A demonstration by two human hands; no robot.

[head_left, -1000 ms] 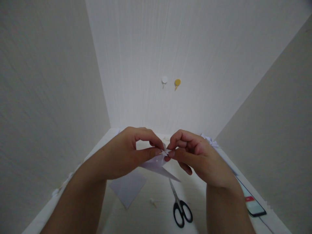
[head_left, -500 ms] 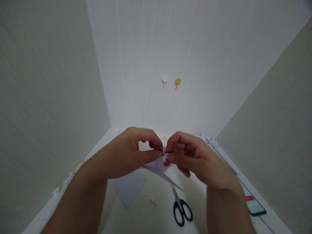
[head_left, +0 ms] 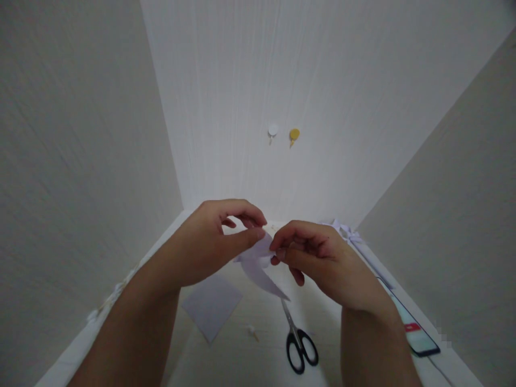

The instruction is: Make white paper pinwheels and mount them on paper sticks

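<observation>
My left hand (head_left: 209, 247) and my right hand (head_left: 318, 258) both pinch a small folded piece of white paper (head_left: 261, 269) above the table. Thumb and fingertips of each hand meet at the paper's top. A pointed flap of the paper hangs down and to the right, towards the scissors. Part of the paper is hidden behind my fingers.
On the pale table (head_left: 226, 360) lie a flat white paper sheet (head_left: 212, 306), black-handled scissors (head_left: 298, 344) and a small scrap (head_left: 252, 333). A phone (head_left: 413, 328) with a lit screen lies at the right edge. Folded white paper pieces (head_left: 349, 234) sit by the back wall, which carries two hooks (head_left: 283, 134).
Both hands have lifted slightly and the paper has turned; my left hand rose higher and the hanging flap now points more steeply downward.
</observation>
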